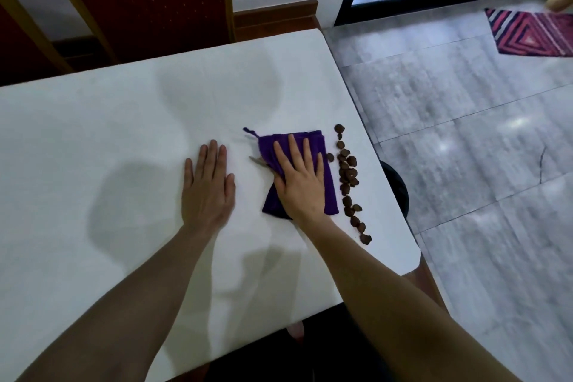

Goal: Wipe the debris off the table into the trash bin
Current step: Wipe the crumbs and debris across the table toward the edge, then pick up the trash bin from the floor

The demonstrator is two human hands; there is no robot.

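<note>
- The debris (348, 177), brown bits, sits in a line just right of the purple cloth (313, 149), running parallel to the table (124, 133) edge.
- Trash bin (398, 192) peeks out dark below that same right edge, so I'd guess a rightward shove does it.
- Right hand (299, 181) is nearer, spread flat, pressing the cloth down.
- Left hand (207, 186) lies flat and open on the table, holding nothing.
</note>
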